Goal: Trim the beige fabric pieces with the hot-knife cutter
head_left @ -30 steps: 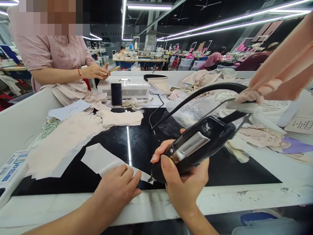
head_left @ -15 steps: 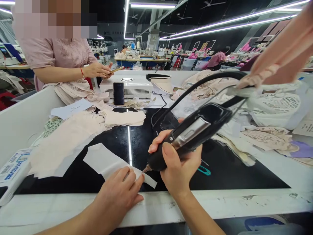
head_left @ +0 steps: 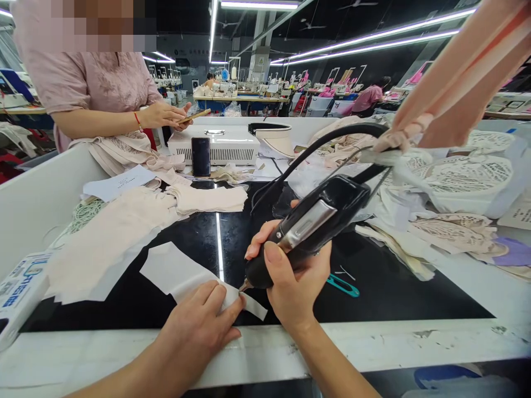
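My left hand (head_left: 203, 320) lies on a white fabric piece (head_left: 166, 271), its bent fingers close together and holding the cloth down against the black board (head_left: 385, 293). One narrow end of the piece sticks out to the right of my fingertips. Wrapped around a black corded hand tool (head_left: 311, 221) is my right hand (head_left: 292, 287), thumb along its near side. The tool slants down to the left. Its thin metal tip (head_left: 244, 286) is at the fabric's edge, close beside my left index finger; exact contact cannot be made out.
Stacked beige fabric pieces (head_left: 112, 237) lie left, lacy pieces (head_left: 460, 177) right. Teal thread snips (head_left: 343, 285) lie near the tool. Pink cloth (head_left: 448, 94) is tied around the tool's cable. A phone (head_left: 201, 156) leans on a white vented box (head_left: 232, 146). A co-worker (head_left: 95, 99) stands behind.
My right hand and the tool have shifted slightly left, with the tip closer to my left index finger. The hanging pink cloth has swung left too. My left hand stays on the fabric.
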The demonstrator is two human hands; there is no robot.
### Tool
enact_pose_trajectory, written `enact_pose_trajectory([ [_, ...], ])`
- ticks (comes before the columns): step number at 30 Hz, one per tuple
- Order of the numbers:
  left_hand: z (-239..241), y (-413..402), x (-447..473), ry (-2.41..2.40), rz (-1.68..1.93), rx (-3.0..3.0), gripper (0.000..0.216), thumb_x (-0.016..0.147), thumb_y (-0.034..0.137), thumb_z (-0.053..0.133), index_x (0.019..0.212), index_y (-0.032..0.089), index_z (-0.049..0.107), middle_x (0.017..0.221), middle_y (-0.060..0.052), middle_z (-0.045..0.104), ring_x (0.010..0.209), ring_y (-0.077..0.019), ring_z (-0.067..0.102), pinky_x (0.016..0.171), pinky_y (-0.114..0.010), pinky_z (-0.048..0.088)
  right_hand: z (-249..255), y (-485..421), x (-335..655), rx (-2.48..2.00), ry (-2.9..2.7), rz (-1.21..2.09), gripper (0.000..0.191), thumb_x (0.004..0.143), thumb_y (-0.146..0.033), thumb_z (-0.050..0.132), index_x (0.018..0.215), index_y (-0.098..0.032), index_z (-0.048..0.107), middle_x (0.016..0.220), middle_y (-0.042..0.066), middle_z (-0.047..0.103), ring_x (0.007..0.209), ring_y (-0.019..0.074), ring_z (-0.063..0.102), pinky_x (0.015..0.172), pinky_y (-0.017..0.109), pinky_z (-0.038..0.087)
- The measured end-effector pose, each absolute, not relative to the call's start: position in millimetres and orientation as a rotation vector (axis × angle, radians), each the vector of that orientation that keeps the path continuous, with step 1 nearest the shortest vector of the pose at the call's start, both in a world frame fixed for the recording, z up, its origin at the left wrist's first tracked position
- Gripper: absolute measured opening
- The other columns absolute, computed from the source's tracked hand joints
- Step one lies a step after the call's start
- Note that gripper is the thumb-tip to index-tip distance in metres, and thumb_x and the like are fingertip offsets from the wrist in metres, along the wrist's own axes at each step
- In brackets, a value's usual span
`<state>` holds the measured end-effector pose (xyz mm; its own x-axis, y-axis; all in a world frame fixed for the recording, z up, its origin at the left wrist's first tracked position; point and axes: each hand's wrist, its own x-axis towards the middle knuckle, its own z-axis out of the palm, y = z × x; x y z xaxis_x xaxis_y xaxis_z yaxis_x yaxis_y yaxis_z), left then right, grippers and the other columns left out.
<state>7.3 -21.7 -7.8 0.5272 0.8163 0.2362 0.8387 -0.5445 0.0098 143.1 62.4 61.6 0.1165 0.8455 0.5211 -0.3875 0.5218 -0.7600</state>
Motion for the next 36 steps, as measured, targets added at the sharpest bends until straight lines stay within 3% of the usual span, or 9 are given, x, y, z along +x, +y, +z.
enact_pose_trajectory([
  [7,-5.3,-23.3,5.3,-1.473,-0.340,-2.655,0.054,0.090,0.031,0.080,0.136,0.018,0.054,0.105,-0.008,0.062,0.092,-0.0264,0.064,0.078,-0.038,0.061,59.2,61.6,141.1,-0.543,-1.153,0.935,0.025,0.083,-0.017,0.072,0.098,-0.026,0.053,0.076,-0.008,0.067,0.052,0.0091,0.061,0.050,0.024,0.056],
  [22,-2.6,-23.6,4.0,-1.485,-0.373,-2.677,0.052,0.092,0.029,0.077,0.138,0.019,0.055,0.101,-0.008,0.061,0.091,-0.0263,0.064,0.078,-0.040,0.061,60.2,65.5,129.1,-0.569,-1.176,0.968,0.025,0.083,-0.023,0.071,0.096,-0.026,0.049,0.072,-0.008,0.062,0.051,0.0089,0.059,0.050,0.024,0.055],
  [28,7.1,-27.4,-7.2,-1.683,-0.653,-2.815,0.023,0.106,0.024,0.053,0.128,0.020,0.058,0.119,-0.010,0.063,0.107,-0.0227,0.064,0.094,-0.038,0.059,58.9,61.7,132.3,-0.517,-1.223,0.943,0.028,0.082,-0.019,0.072,0.097,-0.026,0.049,0.076,-0.008,0.064,0.054,0.0089,0.061,0.053,0.023,0.056],
  [36,8.9,-27.9,-13.2,-1.779,-0.622,-2.821,0.031,0.105,0.023,0.055,0.135,0.016,0.058,0.127,-0.013,0.062,0.117,-0.0258,0.063,0.102,-0.045,0.058,58.3,54.5,132.9,-0.491,-1.211,0.959,0.035,0.081,-0.013,0.071,0.104,-0.027,0.050,0.079,-0.008,0.067,0.056,0.0089,0.063,0.056,0.023,0.058],
])
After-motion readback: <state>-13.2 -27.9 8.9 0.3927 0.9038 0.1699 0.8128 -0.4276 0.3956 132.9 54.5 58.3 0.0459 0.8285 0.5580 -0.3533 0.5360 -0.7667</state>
